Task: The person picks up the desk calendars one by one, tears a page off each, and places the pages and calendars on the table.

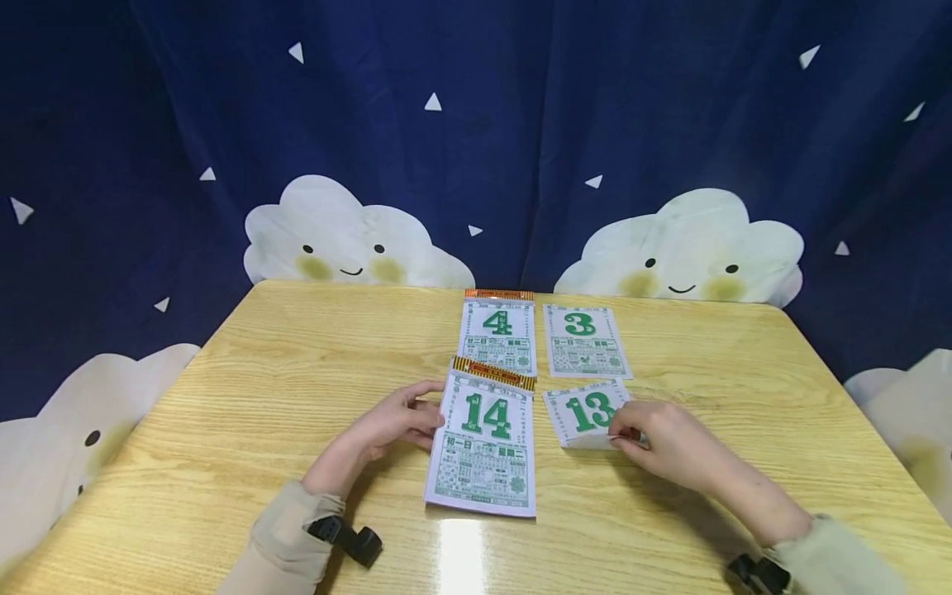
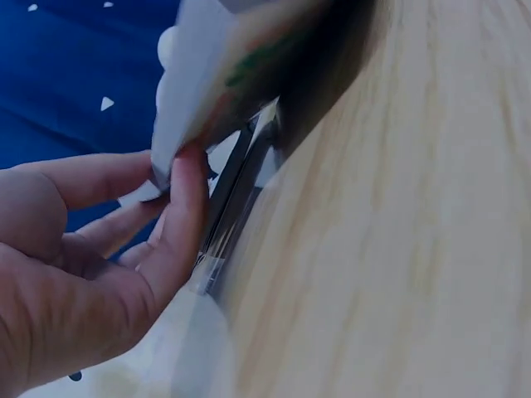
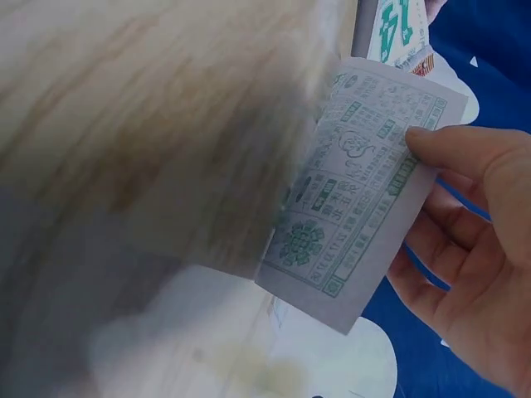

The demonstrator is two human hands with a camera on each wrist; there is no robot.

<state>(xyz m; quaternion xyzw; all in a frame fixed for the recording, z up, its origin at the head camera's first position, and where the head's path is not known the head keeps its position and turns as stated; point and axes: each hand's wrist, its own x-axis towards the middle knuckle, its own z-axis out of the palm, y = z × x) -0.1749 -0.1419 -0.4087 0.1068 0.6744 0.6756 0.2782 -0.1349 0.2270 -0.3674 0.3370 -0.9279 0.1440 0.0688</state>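
Observation:
A tear-off calendar pad (image 1: 485, 463) showing a green 14, with a shiny gold and red top strip, lies near the middle of the table. My left hand (image 1: 394, 423) pinches its left edge between thumb and fingers; in the left wrist view the pad (image 2: 203, 75) looks raised off the wood there. To the right, my right hand (image 1: 669, 442) pinches a loose calendar sheet (image 1: 582, 411) marked 13 by its near right part. The near edge of that sheet bends upward, and the right wrist view shows small green print on the sheet (image 3: 365, 182).
Behind the 14 pad lies another calendar pad (image 1: 497, 335) showing 4, its lower end against or under the 14 pad's strip. A loose sheet (image 1: 587, 340) marked 3 lies beside it. The wooden table (image 1: 335, 347) ends at a dark blue cloud-patterned curtain (image 1: 506, 124).

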